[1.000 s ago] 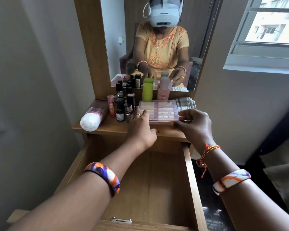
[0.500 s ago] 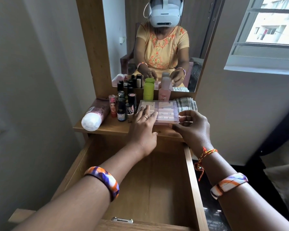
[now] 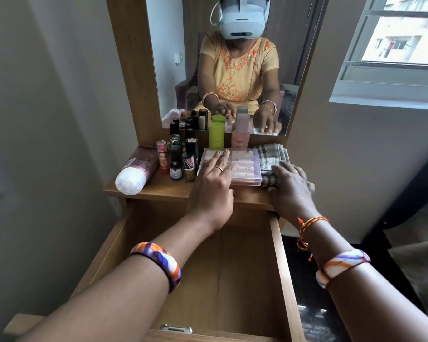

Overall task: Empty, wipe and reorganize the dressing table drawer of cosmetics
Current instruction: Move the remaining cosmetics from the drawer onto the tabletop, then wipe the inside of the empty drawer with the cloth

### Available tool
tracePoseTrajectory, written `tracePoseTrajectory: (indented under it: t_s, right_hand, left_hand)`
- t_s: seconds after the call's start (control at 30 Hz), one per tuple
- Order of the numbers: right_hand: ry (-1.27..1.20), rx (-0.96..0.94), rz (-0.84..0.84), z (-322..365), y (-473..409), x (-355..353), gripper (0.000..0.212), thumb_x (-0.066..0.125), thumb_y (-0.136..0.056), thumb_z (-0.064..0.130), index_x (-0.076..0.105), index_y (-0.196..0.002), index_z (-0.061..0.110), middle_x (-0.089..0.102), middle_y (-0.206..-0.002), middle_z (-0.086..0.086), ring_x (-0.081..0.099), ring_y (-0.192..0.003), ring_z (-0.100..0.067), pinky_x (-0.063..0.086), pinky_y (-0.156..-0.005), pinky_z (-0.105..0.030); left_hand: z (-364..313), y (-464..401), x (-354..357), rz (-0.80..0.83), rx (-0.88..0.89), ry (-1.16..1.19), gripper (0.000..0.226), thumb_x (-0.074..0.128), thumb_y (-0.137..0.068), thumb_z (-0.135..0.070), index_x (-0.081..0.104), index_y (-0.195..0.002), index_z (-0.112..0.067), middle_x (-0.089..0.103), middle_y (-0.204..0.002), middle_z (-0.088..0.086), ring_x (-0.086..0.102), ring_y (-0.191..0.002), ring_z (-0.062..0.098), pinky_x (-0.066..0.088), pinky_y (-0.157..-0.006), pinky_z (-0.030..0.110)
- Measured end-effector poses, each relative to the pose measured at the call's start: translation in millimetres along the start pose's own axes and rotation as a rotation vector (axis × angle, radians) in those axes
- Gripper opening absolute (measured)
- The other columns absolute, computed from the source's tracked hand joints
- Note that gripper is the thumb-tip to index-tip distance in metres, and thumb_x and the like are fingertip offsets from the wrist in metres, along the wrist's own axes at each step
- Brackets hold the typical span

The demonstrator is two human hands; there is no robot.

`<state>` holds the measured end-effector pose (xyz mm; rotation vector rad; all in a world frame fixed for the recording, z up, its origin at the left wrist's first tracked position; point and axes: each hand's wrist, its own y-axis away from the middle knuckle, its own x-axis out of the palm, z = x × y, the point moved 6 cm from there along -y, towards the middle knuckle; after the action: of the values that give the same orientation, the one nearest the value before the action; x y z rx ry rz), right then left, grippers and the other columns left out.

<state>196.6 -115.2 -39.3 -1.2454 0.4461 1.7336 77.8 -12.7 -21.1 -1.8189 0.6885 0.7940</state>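
On the table [image 3: 173, 187] under the mirror [image 3: 232, 70], the cosmetics stand and lie in a crowded row, while the drawer [image 3: 278, 255] below is pulled out, its wooden bottom bare. The left hand [image 3: 211, 183] lies flat with straight fingers on the lid of a clear compartment box [image 3: 245, 166], which sits at the middle of the table top. The right hand [image 3: 290, 186] rests, fingers spread and relaxed, on a folded checked cloth [image 3: 273, 154] just beside the box on its right; whether the thumb grips the cloth's near edge I cannot tell. To the left of the box stands a cluster of small dark bottles [image 3: 183, 159] and a pink tube [image 3: 162, 156], and a large pink-and-white bottle [image 3: 136, 174] lies on its side at the table's left end. Behind the box, against the mirror, stand a green container [image 3: 216, 135] and a pale pink bottle [image 3: 240, 137].
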Motion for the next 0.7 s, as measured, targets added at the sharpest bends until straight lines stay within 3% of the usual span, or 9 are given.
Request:
tracePoseTrajectory:
  t_s: [0.1,0.27,0.43,0.6,0.7]
  right_hand:
    - [0.006,-0.019,-0.007,-3.2,0.2,0.3,0.053,0.044,-0.086,0.002,0.046,-0.135,0.023,0.039,-0.148,0.005,0.027,-0.140,-0.016,0.021,-0.107,-0.037]
    - [-0.049,0.011,-0.121,-8.3,3.3,-21.3,0.044,0.044,-0.082,-0.003,0.066,-0.115,0.016,0.062,-0.121,-0.015,0.053,-0.116,-0.035,0.041,-0.096,-0.037]
    - [-0.110,0.097,-0.162,-19.5,10.2,-31.6,0.040,0.045,-0.081,-0.006,0.068,-0.108,0.011,0.062,-0.113,-0.022,0.054,-0.110,-0.039,0.047,-0.091,-0.037]
    - [-0.305,0.228,-0.282,-38.4,18.8,-42.8,0.034,0.050,-0.080,-0.001,0.070,-0.106,0.009,0.067,-0.107,-0.021,0.059,-0.105,-0.037,0.047,-0.089,-0.031]
    - [-0.467,0.321,-0.371,-43.8,23.6,-56.7,0.020,0.048,-0.085,0.009,0.066,-0.075,0.007,0.063,-0.079,-0.021,0.055,-0.082,-0.037,0.040,-0.070,-0.031]
  left_hand:
    - [2.6,2.0,0.6,-0.024,-0.008,-0.003,0.052,0.065,-0.075,0.006,0.056,-0.126,-0.001,0.045,-0.143,0.017,0.037,-0.137,0.030,0.013,-0.113,0.032]
    - [1.8,3.1,-4.8,-0.053,-0.010,-0.011,0.048,0.067,-0.073,0.005,0.061,-0.121,-0.002,0.048,-0.140,0.017,0.040,-0.135,0.031,0.010,-0.112,0.034]
    - [-0.9,7.1,-11.3,-0.043,0.009,0.014,0.051,0.061,-0.083,-0.006,0.051,-0.134,-0.010,0.033,-0.151,0.008,0.024,-0.144,0.021,0.007,-0.111,0.019]
    - [-2.2,9.6,-9.7,-0.021,0.038,0.006,0.056,0.060,-0.086,-0.014,0.043,-0.140,-0.013,0.026,-0.155,0.005,0.017,-0.146,0.018,0.002,-0.112,0.017]
    - [-3.1,14.0,-14.5,-0.040,0.057,0.035,0.052,0.063,-0.083,-0.011,0.050,-0.134,-0.009,0.033,-0.151,0.010,0.025,-0.144,0.022,0.007,-0.113,0.020]
